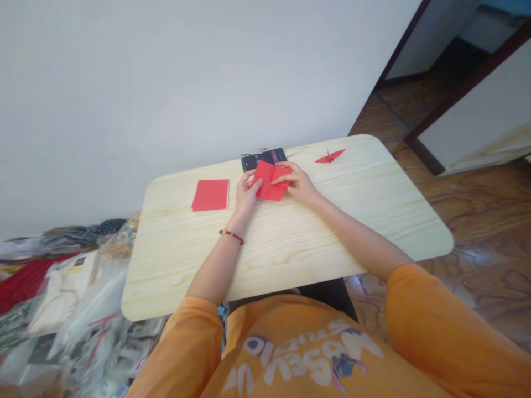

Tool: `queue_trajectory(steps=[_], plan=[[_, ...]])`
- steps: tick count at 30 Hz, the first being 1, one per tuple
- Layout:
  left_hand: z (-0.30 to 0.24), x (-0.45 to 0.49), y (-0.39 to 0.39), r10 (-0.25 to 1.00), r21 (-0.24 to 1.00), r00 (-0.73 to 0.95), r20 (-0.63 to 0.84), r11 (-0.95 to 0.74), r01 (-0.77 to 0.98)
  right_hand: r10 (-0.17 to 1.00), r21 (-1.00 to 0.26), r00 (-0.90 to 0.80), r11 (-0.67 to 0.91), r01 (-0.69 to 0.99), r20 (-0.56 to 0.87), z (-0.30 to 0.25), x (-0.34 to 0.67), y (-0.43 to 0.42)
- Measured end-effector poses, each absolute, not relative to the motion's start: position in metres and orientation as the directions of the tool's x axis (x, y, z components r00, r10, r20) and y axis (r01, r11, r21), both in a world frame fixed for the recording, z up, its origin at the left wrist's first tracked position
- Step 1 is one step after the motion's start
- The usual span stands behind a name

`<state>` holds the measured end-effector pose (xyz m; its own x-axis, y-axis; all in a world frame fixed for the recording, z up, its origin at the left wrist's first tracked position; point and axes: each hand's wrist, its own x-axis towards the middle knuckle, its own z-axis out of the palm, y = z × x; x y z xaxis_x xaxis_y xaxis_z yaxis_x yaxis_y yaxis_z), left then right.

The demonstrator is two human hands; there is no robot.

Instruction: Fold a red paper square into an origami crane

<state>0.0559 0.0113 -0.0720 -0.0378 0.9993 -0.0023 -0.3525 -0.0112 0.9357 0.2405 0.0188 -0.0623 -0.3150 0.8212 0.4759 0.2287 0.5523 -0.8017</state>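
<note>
A creased sheet of red origami paper point(271, 190) is held up between both hands, just above the table. My left hand point(248, 193) grips its left edge, with the thumb on the front face. On the right side, my right hand point(299, 184) pinches the paper, fingers along its upper and right part. Fold lines cross the sheet near its middle. A stack of red square paper point(211, 195) lies to the left of my left hand. Farther right sits a folded red paper crane point(331, 157) with its wings spread.
Behind the held paper, a dark phone point(271, 156) lies near the wall, with a white cable point(297, 150) beside it. The pale wooden table point(186, 265) has rounded corners. Clothes and plastic bags point(89, 298) are piled at the left; a doorway stands at the right.
</note>
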Motion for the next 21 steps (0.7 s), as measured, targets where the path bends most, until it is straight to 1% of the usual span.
queue_trajectory(steps=[3,6,8,11,14,18,21], plan=[[-0.071,0.055,0.012,0.999,0.933,-0.032,0.003,-0.014,-0.359,0.837,-0.84,-0.335,0.509,0.189,0.432,-0.064,0.242,0.022],[-0.07,0.056,0.011,1.0,0.941,-0.013,0.014,-0.018,-0.339,0.866,-0.893,-0.317,0.437,0.108,0.386,-0.063,0.242,0.024],[-0.069,0.056,0.011,1.0,0.95,0.01,0.022,-0.017,-0.313,0.9,-0.932,-0.283,0.359,0.046,0.333,-0.062,0.24,0.025],[-0.067,0.056,0.009,0.998,0.958,0.049,0.03,-0.014,-0.287,0.953,-0.977,-0.212,0.207,-0.055,0.214,-0.058,0.237,0.023],[-0.066,0.056,0.008,0.998,0.961,0.059,0.033,-0.015,-0.277,0.981,-0.985,-0.163,0.079,-0.153,0.104,-0.057,0.234,0.021],[-0.067,0.058,0.007,0.998,0.961,0.049,0.045,-0.029,-0.276,0.995,-0.969,-0.095,-0.018,-0.246,0.005,-0.061,0.233,0.023],[-0.068,0.059,0.007,0.997,0.96,0.078,0.027,-0.003,-0.282,0.997,-0.948,-0.052,-0.075,-0.308,-0.061,-0.06,0.232,0.024]])
